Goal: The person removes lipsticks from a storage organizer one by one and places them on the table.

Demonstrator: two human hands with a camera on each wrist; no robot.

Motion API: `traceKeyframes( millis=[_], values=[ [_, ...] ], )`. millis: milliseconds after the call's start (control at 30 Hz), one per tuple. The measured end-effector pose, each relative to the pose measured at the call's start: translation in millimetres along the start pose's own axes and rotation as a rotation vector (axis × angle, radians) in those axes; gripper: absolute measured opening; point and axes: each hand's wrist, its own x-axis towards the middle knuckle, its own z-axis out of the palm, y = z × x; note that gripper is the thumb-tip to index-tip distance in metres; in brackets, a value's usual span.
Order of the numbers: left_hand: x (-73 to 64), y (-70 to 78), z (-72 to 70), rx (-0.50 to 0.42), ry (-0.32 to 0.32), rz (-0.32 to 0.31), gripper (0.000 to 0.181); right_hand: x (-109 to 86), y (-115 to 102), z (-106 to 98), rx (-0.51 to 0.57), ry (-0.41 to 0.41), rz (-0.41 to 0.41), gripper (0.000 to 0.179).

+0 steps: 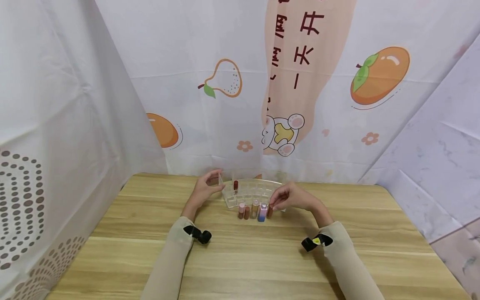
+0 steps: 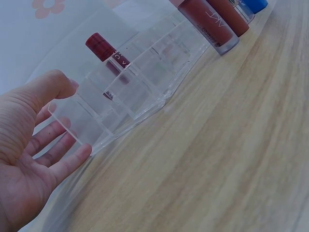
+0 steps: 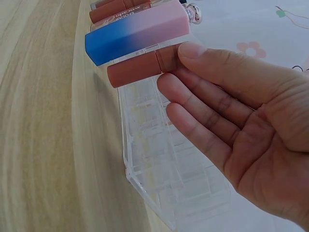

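My left hand (image 1: 204, 187) holds the left end of a clear tiered lipstick organizer (image 1: 250, 191), thumb at its top edge and fingers spread along the outer side wall. A dark red lip gloss tube (image 2: 113, 55) stands in one of its left compartments. In front of the organizer's right part, my right hand (image 1: 294, 196) pinches the cap end of a brown lipstick tube (image 3: 133, 70) between thumb and index finger; the other fingers are loosely extended. Right beside that tube is a square pink-to-blue lipstick (image 3: 137, 31) with a silver, rounded end.
Left of the pink-to-blue lipstick, a clear-and-gold tube (image 1: 255, 209), a small brown tube (image 1: 246, 213) and a pink-capped gloss tube (image 1: 241, 211) stand in a row along the organizer's front edge. Behind the wooden table (image 1: 243, 258) hangs a printed white curtain (image 1: 210, 125).
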Motion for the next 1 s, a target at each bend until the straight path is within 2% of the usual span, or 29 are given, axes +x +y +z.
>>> traceKeyframes(
  millis=[167,333,767,1000],
  values=[
    [-6.0,16.5,1.6,-0.027,-0.015,-0.009,0.063,-0.7,-0.8,-0.2,0.002,-0.008,0.009,0.015],
    [-12.6,27.2,3.2,0.001,-0.007,0.008,0.060,-0.4,-0.6,-0.9,0.001,-0.017,0.003,0.016],
    [-11.8,27.2,1.4,0.012,-0.010,-0.001,0.061,1.6,-0.5,0.0,0.002,-0.035,-0.003,0.015],
    [-11.9,25.7,1.6,-0.037,-0.011,0.008,0.061,1.7,-2.2,3.4,0.022,-0.041,-0.002,0.015]
  ],
)
